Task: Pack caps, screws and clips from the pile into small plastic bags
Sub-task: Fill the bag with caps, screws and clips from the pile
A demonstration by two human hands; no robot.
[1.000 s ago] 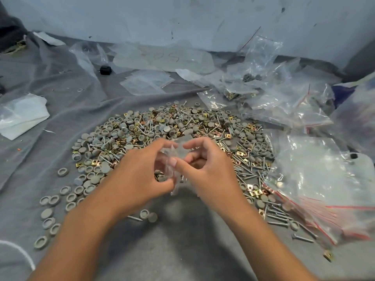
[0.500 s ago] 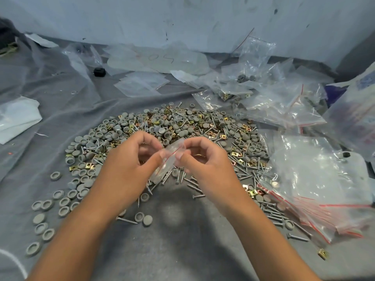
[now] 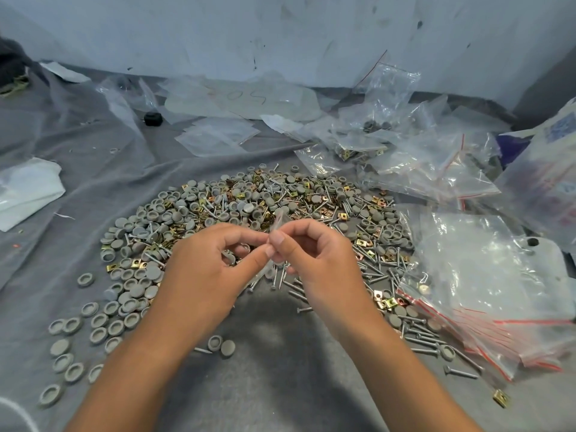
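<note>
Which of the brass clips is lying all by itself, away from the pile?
The brass clip at the far bottom right on the grey cloth, below the red-striped bags; the others sit in or beside the pile.

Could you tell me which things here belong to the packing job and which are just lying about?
In use: small bag, pinched by left hand and right hand; pile of caps, screws and clips; empty bags.

Lying about: black knob; white sheet; marked plastic sheet.

Unclear handwritten marks on plastic sheet (image 3: pixel 249 96)
</note>
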